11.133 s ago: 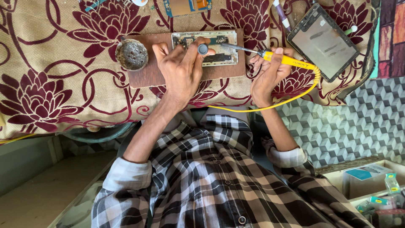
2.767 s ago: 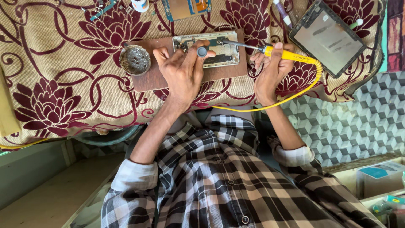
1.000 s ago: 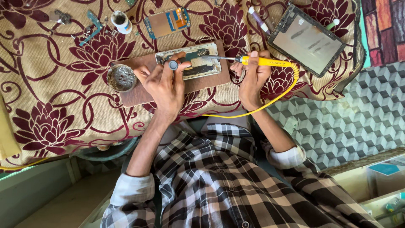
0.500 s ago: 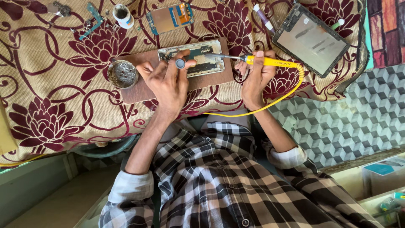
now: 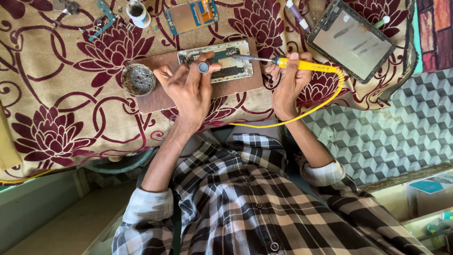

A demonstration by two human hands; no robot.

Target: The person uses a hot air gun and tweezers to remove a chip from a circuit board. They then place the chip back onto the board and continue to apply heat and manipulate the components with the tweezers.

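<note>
Two hands are at work over the circuit board [image 5: 222,61], which lies on a wooden block [image 5: 155,97], with a round tin [image 5: 138,79] at the block's left end. Our left hand [image 5: 188,89] pinches a small round knob [image 5: 203,67] just above the board's near edge, and our right hand [image 5: 288,80], right of the board, grips the yellow soldering iron [image 5: 306,65], its tip over the board's upper right. We judge soldering is under way; the tip needs steady, exact placing.
</note>
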